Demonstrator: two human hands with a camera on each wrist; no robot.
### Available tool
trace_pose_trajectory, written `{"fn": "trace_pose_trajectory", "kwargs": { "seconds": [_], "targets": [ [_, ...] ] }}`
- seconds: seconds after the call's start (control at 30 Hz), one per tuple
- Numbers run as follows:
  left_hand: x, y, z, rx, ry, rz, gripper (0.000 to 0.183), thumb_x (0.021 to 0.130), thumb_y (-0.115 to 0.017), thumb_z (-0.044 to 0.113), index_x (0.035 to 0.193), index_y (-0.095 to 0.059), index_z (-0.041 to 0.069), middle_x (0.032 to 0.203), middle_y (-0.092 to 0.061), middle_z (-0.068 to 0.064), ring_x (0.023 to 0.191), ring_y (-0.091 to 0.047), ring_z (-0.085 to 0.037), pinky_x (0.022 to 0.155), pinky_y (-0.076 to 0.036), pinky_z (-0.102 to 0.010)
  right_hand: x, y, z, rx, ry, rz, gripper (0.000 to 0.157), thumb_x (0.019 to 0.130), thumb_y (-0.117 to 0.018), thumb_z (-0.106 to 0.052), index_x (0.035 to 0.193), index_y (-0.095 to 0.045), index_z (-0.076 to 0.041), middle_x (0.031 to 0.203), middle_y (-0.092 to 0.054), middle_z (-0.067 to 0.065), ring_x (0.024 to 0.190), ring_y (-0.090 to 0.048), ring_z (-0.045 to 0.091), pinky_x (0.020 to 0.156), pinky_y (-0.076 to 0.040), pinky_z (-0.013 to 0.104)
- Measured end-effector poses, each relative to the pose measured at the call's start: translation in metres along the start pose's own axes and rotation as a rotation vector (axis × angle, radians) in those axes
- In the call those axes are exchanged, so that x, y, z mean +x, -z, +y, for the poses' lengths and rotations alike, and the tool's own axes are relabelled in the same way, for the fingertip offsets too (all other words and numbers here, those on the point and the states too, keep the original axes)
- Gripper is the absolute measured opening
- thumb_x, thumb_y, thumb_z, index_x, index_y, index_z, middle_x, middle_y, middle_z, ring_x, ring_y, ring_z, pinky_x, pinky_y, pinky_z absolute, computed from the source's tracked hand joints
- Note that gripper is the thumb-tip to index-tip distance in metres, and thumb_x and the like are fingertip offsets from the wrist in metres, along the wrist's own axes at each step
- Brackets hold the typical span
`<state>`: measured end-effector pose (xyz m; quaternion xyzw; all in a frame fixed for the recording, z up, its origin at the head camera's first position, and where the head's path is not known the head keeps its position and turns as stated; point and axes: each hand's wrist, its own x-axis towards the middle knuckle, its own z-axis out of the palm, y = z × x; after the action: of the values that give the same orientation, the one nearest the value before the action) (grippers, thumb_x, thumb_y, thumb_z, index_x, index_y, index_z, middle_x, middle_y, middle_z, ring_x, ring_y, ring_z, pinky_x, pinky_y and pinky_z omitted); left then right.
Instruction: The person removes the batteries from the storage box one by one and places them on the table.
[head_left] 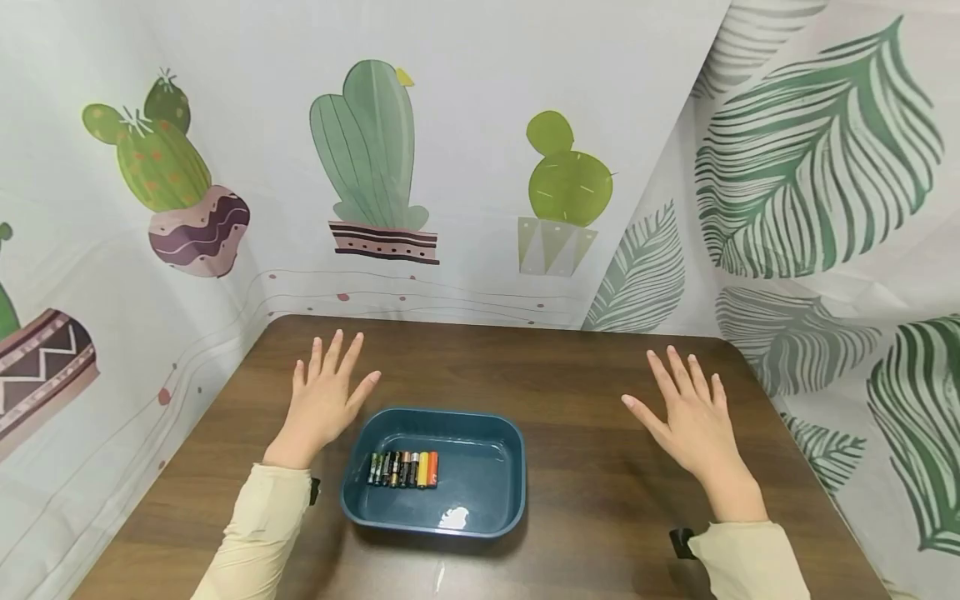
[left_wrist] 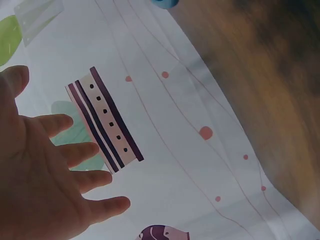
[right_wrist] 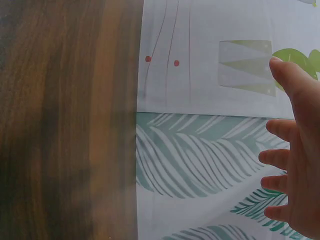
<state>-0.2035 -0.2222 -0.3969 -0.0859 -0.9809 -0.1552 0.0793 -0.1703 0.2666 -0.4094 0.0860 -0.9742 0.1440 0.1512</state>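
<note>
A dark blue rectangular tray (head_left: 486,523) with rounded corners sits on the table. Inside it, toward the left, several batteries (head_left: 403,470) lie side by side in a row; most are dark, with a yellow one and an orange one at the right end. My left hand (head_left: 321,408) is held above the table just left of the tray, fingers spread and touching nothing. To the right, well apart from the tray, my right hand (head_left: 693,425) hovers with its fingers spread, holding nothing. Both wrist views show the bare left palm (left_wrist: 40,175) and right hand (right_wrist: 305,150).
The brown wooden table (head_left: 577,375) reaches back to a white cloth (head_left: 472,150) printed with cacti, which hangs behind and to the left. A leaf-printed cloth (head_left: 817,167) hangs on the right. Dark wrist straps (head_left: 681,543) show at the sleeve cuffs.
</note>
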Motion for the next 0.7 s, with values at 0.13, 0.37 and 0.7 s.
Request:
{"fn": "trace_pose_trajectory", "kwargs": {
  "seconds": [0.13,0.37,0.7],
  "targets": [
    [-0.002,0.003,0.003,-0.003,-0.009,-0.012,0.071,0.099,-0.04,0.052,0.156,-0.013,0.017,0.159,-0.006,-0.02,0.144,0.008,-0.042,0.108,-0.002,-0.067,-0.001,0.004,-0.004,0.004,0.012,0.006,0.078,0.094,-0.048,-0.056,0.155,-0.018,-0.018,0.156,-0.02,0.02,0.143,-0.012,0.043,0.111,-0.001,0.063],
    [-0.006,0.01,0.009,0.012,-0.026,-0.003,0.069,0.1,-0.044,0.048,0.155,-0.018,0.015,0.157,-0.013,-0.022,0.143,0.002,-0.044,0.108,-0.006,-0.068,0.0,0.008,-0.012,0.008,0.046,0.014,0.076,0.095,-0.048,-0.055,0.155,-0.02,-0.017,0.156,-0.022,0.019,0.143,-0.014,0.042,0.111,-0.003,0.061],
    [-0.009,0.016,0.017,0.042,-0.083,0.026,0.069,0.097,-0.053,0.043,0.152,-0.028,0.01,0.154,-0.024,-0.023,0.141,-0.014,-0.047,0.106,-0.018,-0.067,0.002,0.01,-0.021,0.011,0.085,0.023,0.075,0.094,-0.051,-0.054,0.154,-0.024,-0.017,0.154,-0.029,0.017,0.142,-0.019,0.039,0.109,-0.01,0.062]
  ]
}}
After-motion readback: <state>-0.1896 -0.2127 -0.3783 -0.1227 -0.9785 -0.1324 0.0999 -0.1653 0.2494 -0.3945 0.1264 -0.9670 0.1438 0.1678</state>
